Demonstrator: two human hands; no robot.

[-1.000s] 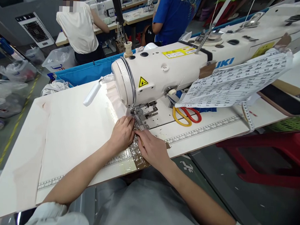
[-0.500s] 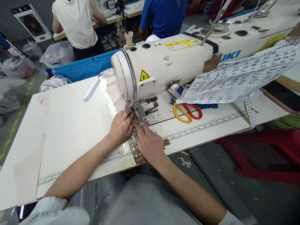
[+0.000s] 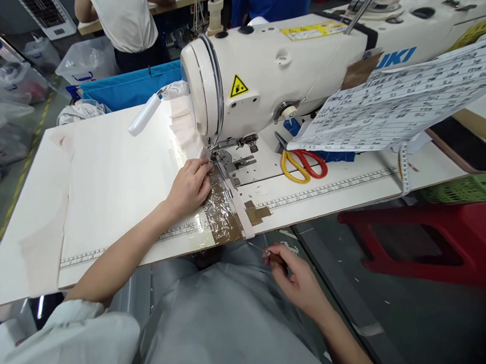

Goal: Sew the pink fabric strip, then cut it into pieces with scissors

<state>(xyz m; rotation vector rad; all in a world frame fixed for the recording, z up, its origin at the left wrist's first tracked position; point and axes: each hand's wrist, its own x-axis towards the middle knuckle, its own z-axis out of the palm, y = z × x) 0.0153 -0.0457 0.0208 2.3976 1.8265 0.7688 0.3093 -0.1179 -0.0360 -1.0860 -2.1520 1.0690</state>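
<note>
My left hand [image 3: 189,186] rests on the sewing machine bed beside the presser foot [image 3: 215,151]. Its fingers are curled together at the front end of a gathered, pale pink fabric [image 3: 186,127]; whatever lies under the fingertips is hidden. A narrow pale strip [image 3: 244,211] runs from the table's front edge through a metal guide [image 3: 228,184] toward the needle area. Over my lap, below the table edge, my right hand [image 3: 293,273] is closed around a thin pointed metal tool [image 3: 258,248], mostly hidden by the fingers.
The white sewing machine [image 3: 264,70] spans the table. Scissors [image 3: 302,164] with yellow and red handles lie right of the needle, under a written sheet [image 3: 391,102]. A white-handled tool [image 3: 144,115] sits at left. A red stool [image 3: 426,238] stands at right. Two people work beyond.
My right hand has left the needle area and moved down and right, off the table, with a thin metal tool now showing in it. My left hand stays by the presser foot.
</note>
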